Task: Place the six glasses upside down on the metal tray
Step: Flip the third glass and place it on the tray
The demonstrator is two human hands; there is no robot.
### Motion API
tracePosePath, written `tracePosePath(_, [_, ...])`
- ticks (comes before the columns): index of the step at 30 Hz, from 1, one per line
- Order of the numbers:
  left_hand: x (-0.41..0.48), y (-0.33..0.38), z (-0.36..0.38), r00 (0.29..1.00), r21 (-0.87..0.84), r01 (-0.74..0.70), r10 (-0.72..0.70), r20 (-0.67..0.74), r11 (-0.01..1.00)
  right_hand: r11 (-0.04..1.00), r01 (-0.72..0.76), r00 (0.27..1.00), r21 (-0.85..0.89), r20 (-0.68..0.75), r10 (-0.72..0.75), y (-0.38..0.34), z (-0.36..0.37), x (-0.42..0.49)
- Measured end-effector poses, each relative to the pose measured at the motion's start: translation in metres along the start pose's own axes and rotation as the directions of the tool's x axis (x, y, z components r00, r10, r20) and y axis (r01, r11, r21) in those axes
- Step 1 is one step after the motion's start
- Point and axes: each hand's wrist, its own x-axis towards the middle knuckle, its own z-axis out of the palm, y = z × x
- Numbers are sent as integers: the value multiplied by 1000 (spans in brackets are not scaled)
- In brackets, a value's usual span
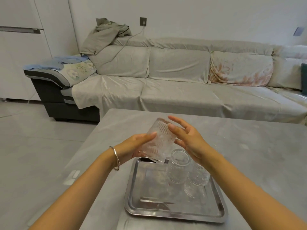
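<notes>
Glass tilts over the tray's far edge, left hand gripping, right hand open.

I see a long sofa under pale covers against a white wall, a socket above it with a cable plugged in. Grey tiled floor lies left of the grey table.

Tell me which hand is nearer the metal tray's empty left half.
Left. The left hand holds the tilted glass above the metal tray, at its far-left corner; the right hand hovers over the right-side glasses.
</notes>
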Motion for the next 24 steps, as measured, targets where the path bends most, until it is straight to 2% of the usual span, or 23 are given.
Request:
tracePosePath(3, [-1, -2, 0, 999, 49, -25, 23, 46, 998, 998, 18, 997, -64, 75, -13, -1, 7, -1])
tracePosePath(7, [-1, -15, -3, 995, 29, -95, 96, -34, 995, 987, 59, 993, -151, 115, -42, 0, 3, 0])
tracePosePath(9, [1, -22, -4, 981, 9, -127, 127, -147, 992, 974, 72, 994, -214, 93, -53, 4, -6, 0])
tracePosePath(13, [7, -37, -10, 907, 70, -167, 181, -380, 983, 904, 79, 997, -419, 10, -82, 22, -38, -3])
tracePosePath(18, [18, -72, -4, 877, 187, -158, 224, -424, 970, 764, 2, 993, -646, -86, -75, 58, -73, -14])
tracePosePath(24, [34, -108, 9, 874, 167, -120, 184, -450, 979, 711, -43, 987, -702, -142, -80, 81, -90, -26])
